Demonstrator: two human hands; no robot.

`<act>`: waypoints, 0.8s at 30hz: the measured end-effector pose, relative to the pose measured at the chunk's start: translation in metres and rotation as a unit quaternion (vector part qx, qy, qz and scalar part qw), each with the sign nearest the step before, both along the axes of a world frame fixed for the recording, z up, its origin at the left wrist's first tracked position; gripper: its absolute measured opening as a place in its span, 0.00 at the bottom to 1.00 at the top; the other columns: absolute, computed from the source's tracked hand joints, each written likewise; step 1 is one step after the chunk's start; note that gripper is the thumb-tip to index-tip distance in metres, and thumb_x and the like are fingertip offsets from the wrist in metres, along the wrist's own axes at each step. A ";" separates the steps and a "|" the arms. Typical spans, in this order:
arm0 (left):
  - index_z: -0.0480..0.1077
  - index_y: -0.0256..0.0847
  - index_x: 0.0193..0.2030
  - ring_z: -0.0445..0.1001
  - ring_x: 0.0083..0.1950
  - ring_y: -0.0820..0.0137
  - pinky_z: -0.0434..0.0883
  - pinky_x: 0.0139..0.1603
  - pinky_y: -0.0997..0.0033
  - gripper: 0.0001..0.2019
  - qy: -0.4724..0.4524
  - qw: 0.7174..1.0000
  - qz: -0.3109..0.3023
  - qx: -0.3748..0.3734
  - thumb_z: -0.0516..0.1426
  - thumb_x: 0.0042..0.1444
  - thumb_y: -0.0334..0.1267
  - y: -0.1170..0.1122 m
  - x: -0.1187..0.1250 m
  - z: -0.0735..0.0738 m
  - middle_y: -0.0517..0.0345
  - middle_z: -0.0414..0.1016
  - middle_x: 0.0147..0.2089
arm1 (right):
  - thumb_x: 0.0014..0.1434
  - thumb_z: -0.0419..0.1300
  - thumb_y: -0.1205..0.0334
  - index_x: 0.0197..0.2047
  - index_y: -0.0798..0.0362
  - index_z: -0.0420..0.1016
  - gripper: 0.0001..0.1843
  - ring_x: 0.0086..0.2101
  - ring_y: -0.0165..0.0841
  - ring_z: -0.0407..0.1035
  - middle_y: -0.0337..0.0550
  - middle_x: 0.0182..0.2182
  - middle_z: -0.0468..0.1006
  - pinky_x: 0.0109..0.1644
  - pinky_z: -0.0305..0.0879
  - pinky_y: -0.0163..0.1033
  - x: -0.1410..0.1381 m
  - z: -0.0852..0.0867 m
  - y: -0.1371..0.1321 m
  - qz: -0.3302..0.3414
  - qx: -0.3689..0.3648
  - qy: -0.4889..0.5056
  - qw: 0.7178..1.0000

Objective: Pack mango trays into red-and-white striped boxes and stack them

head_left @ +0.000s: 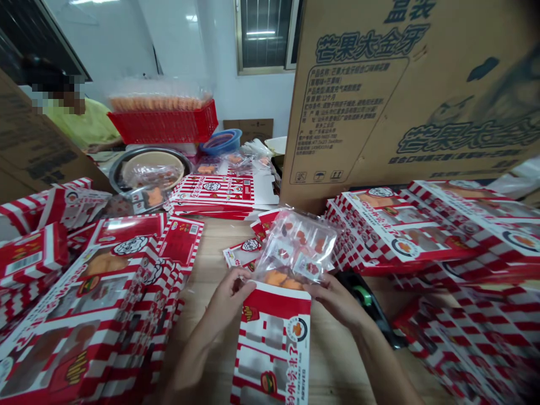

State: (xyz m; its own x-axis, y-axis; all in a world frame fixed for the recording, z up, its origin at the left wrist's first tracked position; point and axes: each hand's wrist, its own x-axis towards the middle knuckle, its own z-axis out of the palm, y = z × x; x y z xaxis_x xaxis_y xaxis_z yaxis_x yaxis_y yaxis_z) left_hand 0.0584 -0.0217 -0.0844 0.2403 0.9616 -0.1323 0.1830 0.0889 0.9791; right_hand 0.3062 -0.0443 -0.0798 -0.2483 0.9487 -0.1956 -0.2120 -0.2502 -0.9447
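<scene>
From my remote seat I take the striped carton (272, 344) as my landmark; it lies low in the middle of the view, its top edge away from me. My left grip (228, 295) pinches its top left corner, thumb against fingers. Just beyond that top edge is the clear packet (299, 242), with orange pieces (280, 279) nearest the carton. My right grip (337, 301) closes on the top right corner, the packet against its fingers; I cannot tell how firmly it holds either.

I judge the carton light, its card springy and easily creased, so the corners are the place to hold. The packet looks light and slippery in film; I'd take it by its side edges, sparing the moulded cups.

Left of the carton, striped boxes (105, 315) cover the pale wooden surface (211, 259). Beyond it, further left, are a person in yellow (99, 121), a metal basin (116, 175) and a red crate (164, 128); nearer its own line lie a blue basin (221, 144) and flat cartons (219, 197), with a barred window (265, 39) behind. Beyond it to the right stands a big cardboard box (358, 129); just right of my landmark, a black tool (373, 309), then more stacked boxes (379, 225).
</scene>
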 end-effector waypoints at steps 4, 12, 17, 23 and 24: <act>0.63 0.39 0.23 0.61 0.29 0.73 0.60 0.31 0.75 0.12 0.022 0.997 -0.065 0.022 0.57 0.50 0.44 0.001 -0.003 0.009 0.64 0.62 0.25 | 0.52 0.61 0.45 0.33 0.57 0.81 0.21 0.37 0.43 0.75 0.47 0.31 0.82 0.46 0.68 0.47 0.009 0.005 0.000 0.001 0.040 -0.062 0.997; 0.67 0.38 0.23 0.65 0.33 0.70 0.62 0.34 0.75 0.14 0.096 0.973 -0.201 0.064 0.53 0.56 0.44 0.001 -0.004 0.020 0.60 0.67 0.28 | 0.50 0.65 0.54 0.58 0.43 0.64 0.32 0.38 0.33 0.73 0.40 0.41 0.78 0.40 0.70 0.38 0.010 0.045 0.043 -0.282 0.209 -0.078 0.933; 0.70 0.38 0.28 0.67 0.35 0.69 0.65 0.37 0.72 0.10 0.073 0.987 -0.123 0.079 0.56 0.53 0.43 -0.005 -0.004 0.009 0.58 0.71 0.31 | 0.50 0.63 0.54 0.35 0.49 0.79 0.10 0.39 0.34 0.72 0.40 0.37 0.79 0.45 0.66 0.39 0.016 0.060 0.052 -0.215 0.231 -0.175 0.933; 0.71 0.39 0.22 0.69 0.38 0.66 0.65 0.42 0.70 0.14 0.053 0.977 -0.187 0.087 0.54 0.55 0.42 -0.006 -0.005 0.015 0.57 0.73 0.30 | 0.47 0.65 0.54 0.31 0.50 0.81 0.10 0.36 0.34 0.72 0.41 0.33 0.81 0.45 0.66 0.41 0.021 0.062 0.055 -0.124 0.210 -0.194 0.950; 0.71 0.39 0.21 0.69 0.37 0.67 0.65 0.41 0.70 0.15 0.055 0.973 -0.201 0.095 0.54 0.56 0.42 -0.006 -0.004 0.015 0.57 0.72 0.29 | 0.48 0.65 0.55 0.31 0.49 0.81 0.09 0.36 0.34 0.72 0.41 0.34 0.81 0.45 0.66 0.41 0.022 0.062 0.056 -0.118 0.208 -0.196 0.951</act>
State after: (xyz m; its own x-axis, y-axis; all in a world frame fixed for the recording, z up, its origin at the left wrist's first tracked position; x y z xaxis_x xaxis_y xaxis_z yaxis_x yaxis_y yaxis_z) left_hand 0.0547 -0.0272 -0.0693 0.5962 0.8028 -0.0073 0.2705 -0.1923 0.9433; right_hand 0.3280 0.0118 -0.0174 -0.0052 0.9845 0.1752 0.1731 0.1734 -0.9695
